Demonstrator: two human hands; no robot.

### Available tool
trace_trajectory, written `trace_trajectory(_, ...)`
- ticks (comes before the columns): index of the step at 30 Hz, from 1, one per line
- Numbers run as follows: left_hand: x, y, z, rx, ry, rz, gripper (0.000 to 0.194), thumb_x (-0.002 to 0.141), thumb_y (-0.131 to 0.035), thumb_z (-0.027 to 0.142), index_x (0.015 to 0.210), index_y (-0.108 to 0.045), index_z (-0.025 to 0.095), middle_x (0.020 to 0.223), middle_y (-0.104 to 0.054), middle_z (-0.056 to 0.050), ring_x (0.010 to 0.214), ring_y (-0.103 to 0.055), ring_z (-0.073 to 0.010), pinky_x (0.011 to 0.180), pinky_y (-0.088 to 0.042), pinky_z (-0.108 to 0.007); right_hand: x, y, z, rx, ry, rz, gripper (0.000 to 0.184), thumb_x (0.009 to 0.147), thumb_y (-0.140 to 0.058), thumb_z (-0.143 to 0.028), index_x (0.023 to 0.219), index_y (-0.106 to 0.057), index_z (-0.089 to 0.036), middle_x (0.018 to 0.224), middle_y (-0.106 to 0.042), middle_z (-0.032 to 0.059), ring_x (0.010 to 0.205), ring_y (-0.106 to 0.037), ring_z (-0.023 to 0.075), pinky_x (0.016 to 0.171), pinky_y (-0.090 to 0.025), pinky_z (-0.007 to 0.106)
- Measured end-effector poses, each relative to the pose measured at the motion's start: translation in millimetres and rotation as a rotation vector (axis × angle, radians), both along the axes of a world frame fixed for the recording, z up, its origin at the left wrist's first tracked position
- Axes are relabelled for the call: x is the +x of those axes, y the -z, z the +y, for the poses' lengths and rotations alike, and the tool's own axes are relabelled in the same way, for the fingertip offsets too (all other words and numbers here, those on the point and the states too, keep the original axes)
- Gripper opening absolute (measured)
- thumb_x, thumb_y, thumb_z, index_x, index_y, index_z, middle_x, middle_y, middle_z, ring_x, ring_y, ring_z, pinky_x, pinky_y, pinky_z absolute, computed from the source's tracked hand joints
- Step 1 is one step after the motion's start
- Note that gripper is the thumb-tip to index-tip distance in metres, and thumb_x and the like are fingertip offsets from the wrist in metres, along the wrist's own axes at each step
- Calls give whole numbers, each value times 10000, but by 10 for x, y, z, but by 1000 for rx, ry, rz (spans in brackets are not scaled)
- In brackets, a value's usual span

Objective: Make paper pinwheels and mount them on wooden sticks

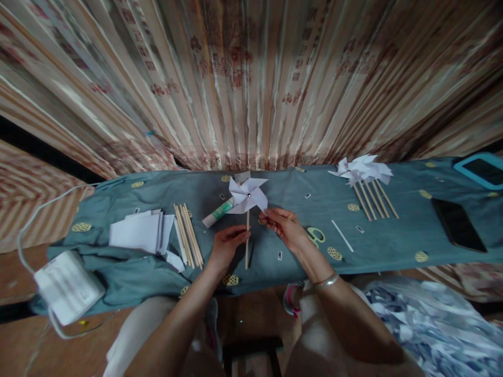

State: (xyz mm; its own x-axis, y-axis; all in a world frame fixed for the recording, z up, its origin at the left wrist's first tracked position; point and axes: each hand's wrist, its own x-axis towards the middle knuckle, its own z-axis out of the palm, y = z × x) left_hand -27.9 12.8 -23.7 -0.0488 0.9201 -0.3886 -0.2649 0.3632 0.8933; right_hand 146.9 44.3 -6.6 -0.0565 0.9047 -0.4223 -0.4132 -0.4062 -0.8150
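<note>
A white paper pinwheel (256, 195) with a pin at its centre stands out over the cloth on a thin wooden stick (247, 256). My left hand (228, 245) pinches that stick below the paper blades. At the lower right blade, the fingertips of my right hand (286, 226) are closed on the blade's tip. Behind the pinwheel lies a glue stick (218, 212) with a green label, partly covered by a blade. Green-handled scissors (315, 235) rest beside my right wrist, mostly hidden by it.
Left of my hands are stacked paper sheets (135, 233) and several wooden sticks (189, 235). Several pinwheels (365, 170) lie at the right, near a black phone (459, 224) and a blue-framed device (481, 170). A white box (68, 287) with a cable sits at the front left edge.
</note>
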Motion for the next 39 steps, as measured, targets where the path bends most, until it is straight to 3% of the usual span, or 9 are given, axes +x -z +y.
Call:
trace_trajectory(14,21,-2,-18,36,39,13,348,489,-908,357,758,-794,168,761,-748,-42,685,-625,-147,711,-507,-279,-132,39,-87,25,-83,-41,384,464,-918,-491,650,-762,-195,715,-754,30,607,-634,106,564,-489,213)
trace_trajectory(23,27,25,-29,70,84,25,309,537,-880,351,781,-803,177,795,-763,-49,737,-647,-170,753,-509,-290,-151,26,-99,8,-79,-20,421,393,-935,-498,629,-762,-196,654,-722,6,612,-626,94,577,-466,201)
trace_trajectory(34,70,-10,-22,51,55,5,311,465,-901,346,721,-804,200,765,-769,-33,698,-641,-160,735,-517,-281,-166,16,-113,26,-78,-21,392,381,-937,-484,610,-764,-216,664,-717,-1,633,-609,110,617,-482,229)
trace_trajectory(39,72,9,-24,65,68,23,334,466,-903,359,733,-799,188,768,-767,-38,713,-657,-176,755,-528,-305,-181,27,-117,79,-112,-67,339,452,-915,-483,602,-758,-222,661,-707,4,641,-584,131,628,-468,259)
